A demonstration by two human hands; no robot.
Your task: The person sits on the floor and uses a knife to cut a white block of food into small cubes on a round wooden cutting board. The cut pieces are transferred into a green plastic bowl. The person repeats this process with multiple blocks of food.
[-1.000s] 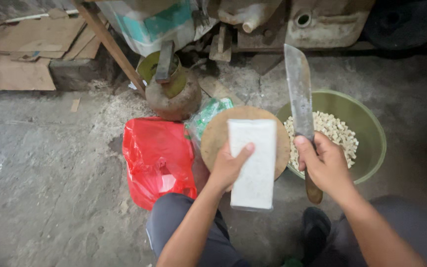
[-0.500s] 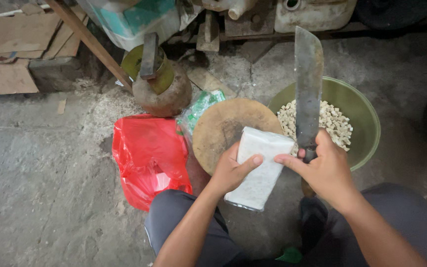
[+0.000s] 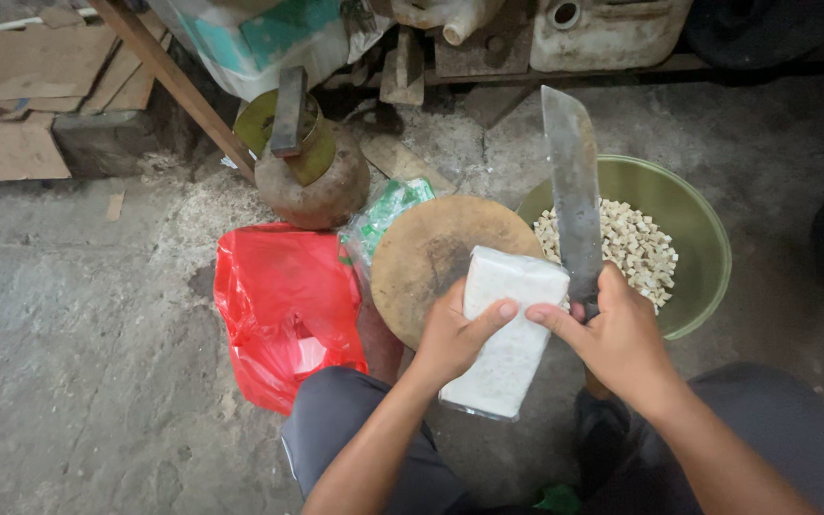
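My left hand (image 3: 455, 334) grips a white rectangular block (image 3: 507, 334) wrapped in clear plastic, held tilted over the near edge of a round wooden chopping block (image 3: 431, 253). My right hand (image 3: 617, 334) holds the handle of a long cleaver (image 3: 574, 205), blade pointing up and away, and its forefinger reaches across to touch the white block's right edge. Just beyond the cleaver stands a green bowl (image 3: 703, 238) with several small pale cubes (image 3: 636, 243) in it.
A red plastic bag (image 3: 283, 305) lies on the concrete floor left of the chopping block. Behind it are a round rusty weight (image 3: 312, 176), a green-and-clear packet (image 3: 383, 215), a slanted wooden pole (image 3: 178, 86), cardboard sheets (image 3: 21, 95) and cluttered containers along the back.
The white block has been lifted from flat on the chopping block and tilted toward me. My right hand with the cleaver moved in to touch the block's edge.
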